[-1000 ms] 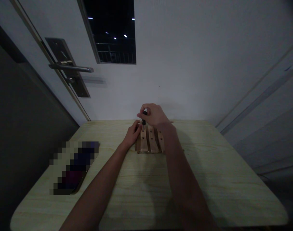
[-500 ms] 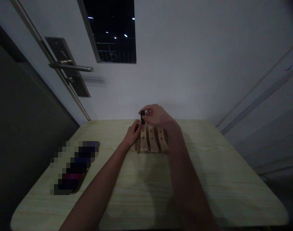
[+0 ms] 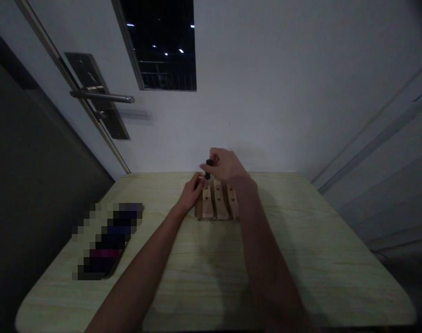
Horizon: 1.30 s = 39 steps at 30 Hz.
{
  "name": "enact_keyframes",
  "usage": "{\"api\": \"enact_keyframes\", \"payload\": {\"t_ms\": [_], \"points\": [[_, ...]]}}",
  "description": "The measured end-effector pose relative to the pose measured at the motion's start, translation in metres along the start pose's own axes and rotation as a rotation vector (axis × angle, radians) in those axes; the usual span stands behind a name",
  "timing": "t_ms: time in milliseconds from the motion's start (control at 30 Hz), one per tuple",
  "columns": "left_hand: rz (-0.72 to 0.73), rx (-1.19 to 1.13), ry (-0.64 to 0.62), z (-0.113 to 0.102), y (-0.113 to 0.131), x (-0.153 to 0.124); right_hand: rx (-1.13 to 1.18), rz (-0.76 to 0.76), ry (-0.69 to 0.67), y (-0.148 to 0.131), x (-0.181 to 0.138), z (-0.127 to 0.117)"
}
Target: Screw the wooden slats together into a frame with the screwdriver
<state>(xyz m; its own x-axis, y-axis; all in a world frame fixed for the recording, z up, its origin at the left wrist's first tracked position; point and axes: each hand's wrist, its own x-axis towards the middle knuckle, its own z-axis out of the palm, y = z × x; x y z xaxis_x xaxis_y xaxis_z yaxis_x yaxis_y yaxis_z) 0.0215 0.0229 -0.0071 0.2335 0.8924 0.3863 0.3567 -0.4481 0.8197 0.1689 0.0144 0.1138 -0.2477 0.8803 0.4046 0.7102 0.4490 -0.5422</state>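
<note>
My right hand (image 3: 228,167) is closed around the black handle of a small screwdriver (image 3: 207,175), which stands nearly upright. Its tip meets the upper end of the leftmost pale wooden piece (image 3: 207,208). Three such pieces with small holes lie side by side on a brown, partly see-through base (image 3: 199,210); my right forearm hides part of the rightmost one. At the base's upper left corner, my left hand (image 3: 190,193) grips the edge, thumb near the screwdriver tip and fingers bent behind.
All this rests on a pale wood-grain table (image 3: 197,277) pushed against a white door (image 3: 266,92) with a metal handle (image 3: 103,97). A dark flat object (image 3: 117,245), blurred by pixels, lies on the table's left side.
The fingers of my right hand have shifted round the screwdriver handle, and the handle now leans slightly right. My left hand and the wooden pieces stay in place.
</note>
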Motion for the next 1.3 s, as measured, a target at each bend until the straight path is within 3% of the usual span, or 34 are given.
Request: {"api": "enact_keyframes", "payload": {"t_ms": [200, 467, 700, 933, 1300], "points": [[0.001, 0.006, -0.004, 0.000, 0.002, 0.000, 0.121, -0.107, -0.001, 0.001, 0.001, 0.001], [-0.016, 0.006, 0.000, 0.000, 0.004, -0.001, -0.017, -0.104, -0.099, -0.001, 0.002, 0.004], [0.013, -0.034, -0.004, -0.001, 0.007, -0.001, 0.080, -0.164, -0.261, -0.010, -0.005, -0.008], [0.008, -0.002, 0.005, -0.001, 0.004, -0.001, 0.106, -0.178, -0.157, -0.004, -0.003, -0.005], [-0.006, 0.000, 0.001, 0.000, 0.001, -0.001, 0.025, -0.139, -0.109, 0.000, 0.002, 0.003]]}}
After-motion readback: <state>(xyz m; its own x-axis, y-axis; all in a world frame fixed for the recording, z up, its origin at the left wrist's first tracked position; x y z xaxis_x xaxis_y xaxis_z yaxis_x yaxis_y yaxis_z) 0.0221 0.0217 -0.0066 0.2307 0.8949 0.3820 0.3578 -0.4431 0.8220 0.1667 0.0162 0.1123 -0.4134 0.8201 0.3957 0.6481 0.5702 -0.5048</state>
